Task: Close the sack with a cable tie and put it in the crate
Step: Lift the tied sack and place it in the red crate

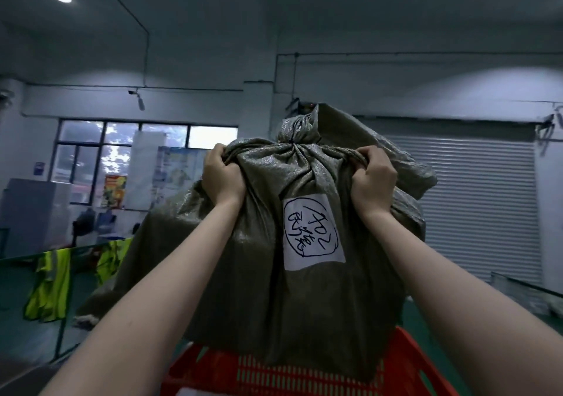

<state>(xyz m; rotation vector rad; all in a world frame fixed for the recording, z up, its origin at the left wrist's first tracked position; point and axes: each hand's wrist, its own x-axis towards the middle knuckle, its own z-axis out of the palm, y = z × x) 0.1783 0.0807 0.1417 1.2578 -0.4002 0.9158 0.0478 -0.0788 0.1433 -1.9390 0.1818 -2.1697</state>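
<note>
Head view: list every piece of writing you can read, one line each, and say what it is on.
"A02", handwritten and circled in black marker, on the white label stuck to the front of the sack.
Handwritten characters under it, inside the same circle: too scrawled to read.
Red and yellow poster by the window: too blurred to read.
Blue sign on the left wall: too small to read.
Nothing legible on the red crate.

One head-worn view, close behind both raised arms

It faces forward and slightly upward past the left hand (224, 179) and right hand (373, 177), taking in ceiling above them.
</note>
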